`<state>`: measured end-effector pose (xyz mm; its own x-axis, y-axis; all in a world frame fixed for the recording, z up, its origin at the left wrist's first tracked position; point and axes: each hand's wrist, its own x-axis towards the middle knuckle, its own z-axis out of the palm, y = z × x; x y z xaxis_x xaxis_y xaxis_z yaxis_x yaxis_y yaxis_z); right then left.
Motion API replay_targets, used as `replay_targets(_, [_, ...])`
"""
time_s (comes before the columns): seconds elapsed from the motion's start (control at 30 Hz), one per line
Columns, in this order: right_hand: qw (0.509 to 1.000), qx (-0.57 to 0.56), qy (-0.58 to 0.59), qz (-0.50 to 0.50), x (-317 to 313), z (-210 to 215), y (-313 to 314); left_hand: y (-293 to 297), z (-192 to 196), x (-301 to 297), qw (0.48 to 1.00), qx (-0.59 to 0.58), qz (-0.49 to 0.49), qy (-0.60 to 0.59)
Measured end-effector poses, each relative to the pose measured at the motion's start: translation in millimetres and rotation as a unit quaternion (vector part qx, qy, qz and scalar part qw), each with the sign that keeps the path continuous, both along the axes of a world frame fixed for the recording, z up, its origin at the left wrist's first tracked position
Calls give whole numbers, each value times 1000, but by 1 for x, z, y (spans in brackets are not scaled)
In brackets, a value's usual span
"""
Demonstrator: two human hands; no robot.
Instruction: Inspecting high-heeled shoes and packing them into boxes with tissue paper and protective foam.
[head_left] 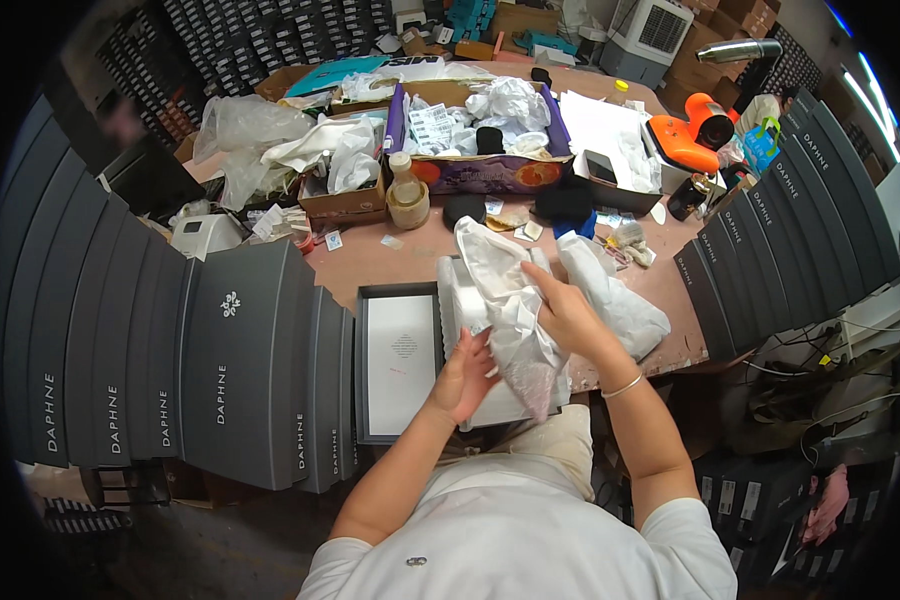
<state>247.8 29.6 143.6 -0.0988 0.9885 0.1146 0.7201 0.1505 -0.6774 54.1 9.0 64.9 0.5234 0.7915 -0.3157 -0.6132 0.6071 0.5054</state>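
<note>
My right hand point(570, 315) is closed on a bundle of crumpled white tissue paper point(510, 310), its index finger stretched along the paper. The bundle hangs tilted over an open shoe box, and its lower end shows pinkish through the paper. What lies inside is hidden. Beside it, on the left, my left hand point(460, 378) is partly curled, with a small white packet point(480, 327) at its fingertips. Under both hands, more white paper lines the box point(454, 295). A dark grey tray-like box part point(368, 345) with a white printed sheet lies at its left.
Another white tissue bundle point(615, 300) lies right of my right hand. Dark grey shoe boxes stand in rows on the left point(240, 360) and right point(770, 230). Behind are a purple carton point(460, 175) of paper, a glue-like bottle point(407, 195) and an orange device point(685, 145).
</note>
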Motion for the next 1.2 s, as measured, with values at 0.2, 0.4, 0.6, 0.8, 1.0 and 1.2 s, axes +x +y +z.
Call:
replay_targets(0.2, [971,151,141,-123,-16,14,-54,8,3,-1,991,-102,37,-79])
replay_targets(0.4, [996,-72,44,41,-56,-20,-83,-7,29,-8,985,82,117,94])
replay_targets(0.6, [980,-17,188,69,-32,-34,-86,34,54,-45,983,51,174,23])
replay_targets(0.8, [997,49,-56,33,3,-11,-87,99,56,-65,960,102,260,-19])
replay_targets(1.0, [958,125,-256,18,28,3,-73,59,186,-94,465,534,562,428])
replay_targets(1.2, [964,129,-234,-7,54,-5,-71,31,77,-93,392,605,228,655])
